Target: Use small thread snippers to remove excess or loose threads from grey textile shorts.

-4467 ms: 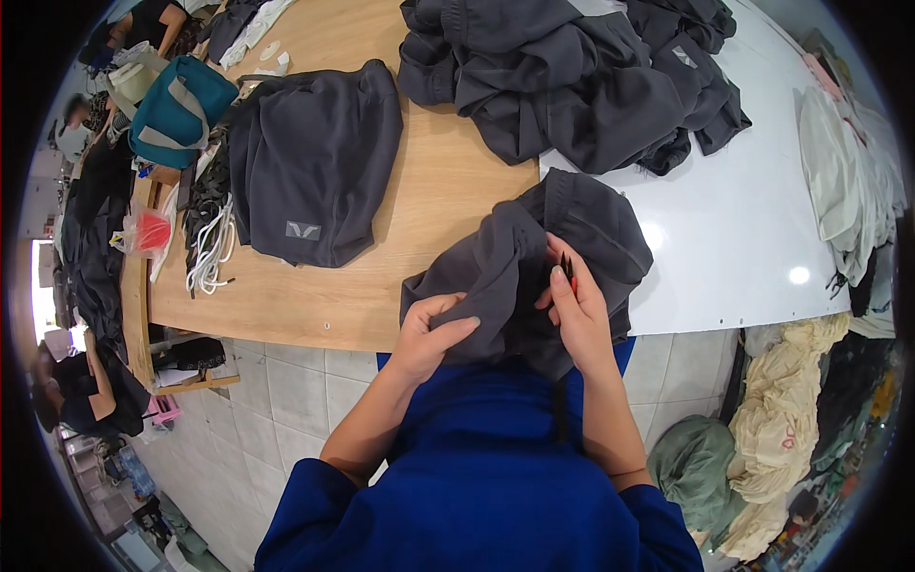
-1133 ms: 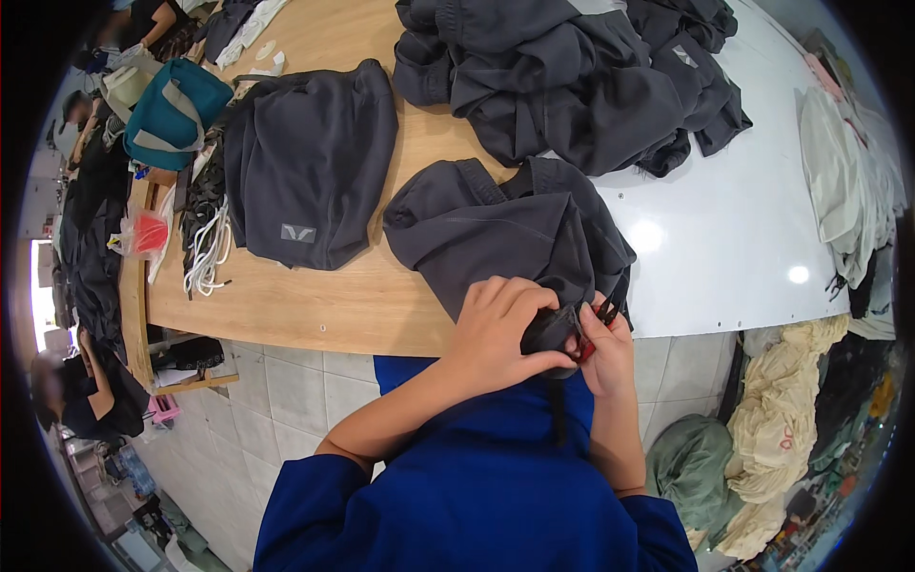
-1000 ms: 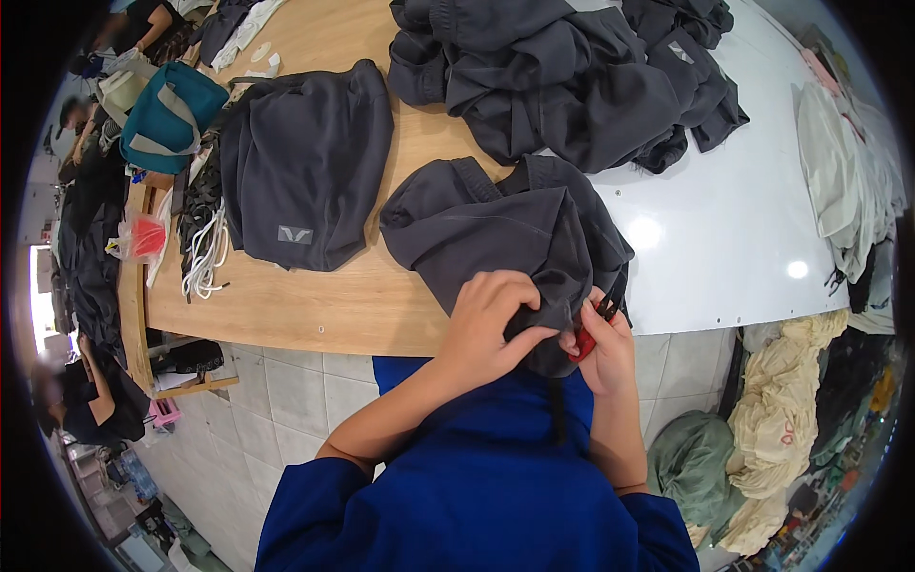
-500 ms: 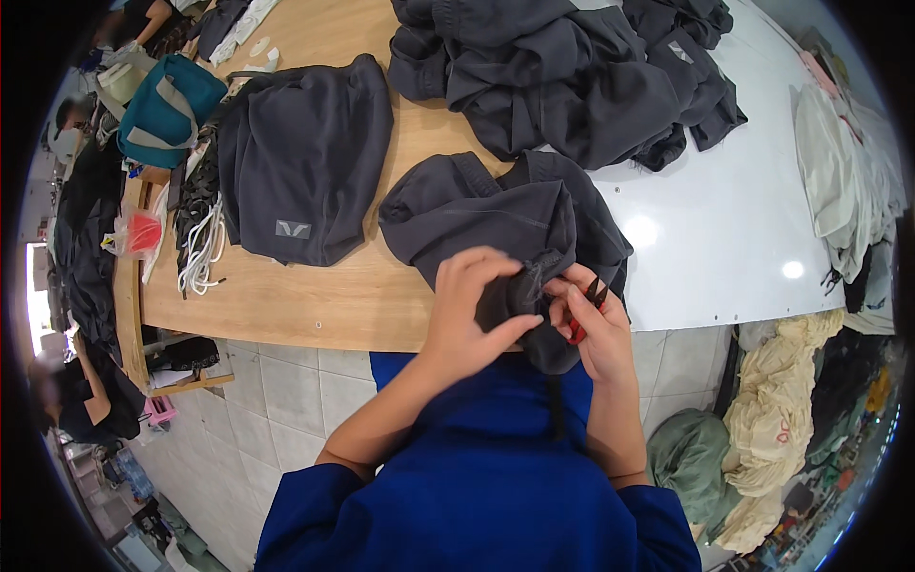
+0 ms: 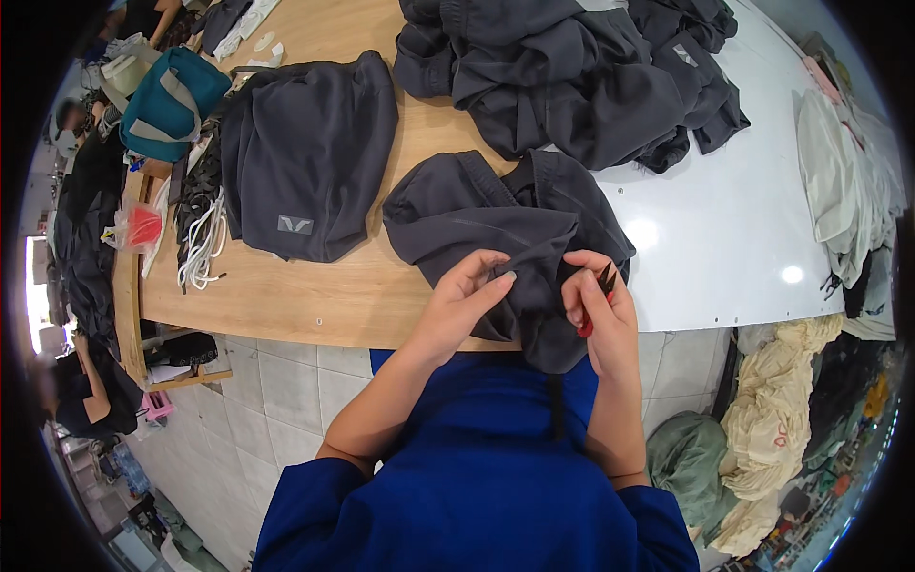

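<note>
i wear a deep blue top (image 5: pixel 457 486), its loose short sleeves (image 5: pixel 307 510) ending near my elbows; a narrow dark strip (image 5: pixel 558 408) hangs down its front.

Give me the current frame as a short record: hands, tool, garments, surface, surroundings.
left_hand: left hand, thumb and fingers at a fold of the dark grey garment; firmness of grip unclear
right_hand: right hand, holding the snips
tool: black blades pointing up and away from the wearer, red handle
other_garments: folded dark garment with grey patch, left; loose dark pile, far side
surface: wood-toned tabletop, left; white tabletop, right
surroundings: white cords, teal bag, left
</note>
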Motion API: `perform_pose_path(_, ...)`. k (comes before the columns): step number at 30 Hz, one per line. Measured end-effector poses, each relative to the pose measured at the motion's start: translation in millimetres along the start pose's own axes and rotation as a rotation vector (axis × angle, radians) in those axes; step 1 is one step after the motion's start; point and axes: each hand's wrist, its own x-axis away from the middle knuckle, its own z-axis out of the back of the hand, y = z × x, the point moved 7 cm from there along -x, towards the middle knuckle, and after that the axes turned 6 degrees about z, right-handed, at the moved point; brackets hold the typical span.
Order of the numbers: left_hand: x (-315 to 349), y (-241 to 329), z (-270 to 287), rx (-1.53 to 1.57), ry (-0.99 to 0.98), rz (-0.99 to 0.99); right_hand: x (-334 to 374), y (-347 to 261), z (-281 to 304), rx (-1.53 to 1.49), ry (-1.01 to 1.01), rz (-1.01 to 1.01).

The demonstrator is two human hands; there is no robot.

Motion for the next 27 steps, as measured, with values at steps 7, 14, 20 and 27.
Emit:
perform_pose_path(7,4,-2,6,0.003,-0.103,0.048,11,-9,-5,-0.096,-0.092,0.082)
perform_pose_path(14,8,3,3,0.074,-0.077,0.045,14,-36,-22,0.573,-0.126,0.404)
perform_pose_path(20,7,7,0,0.104,-0.061,0.035,11,-53,-26,0.822,-0.009,0.575)
perform_pose_path(27,9,13,-4,0.094,-0.083,-0.018,15,-59,-29,1.034,0.019,0.745)
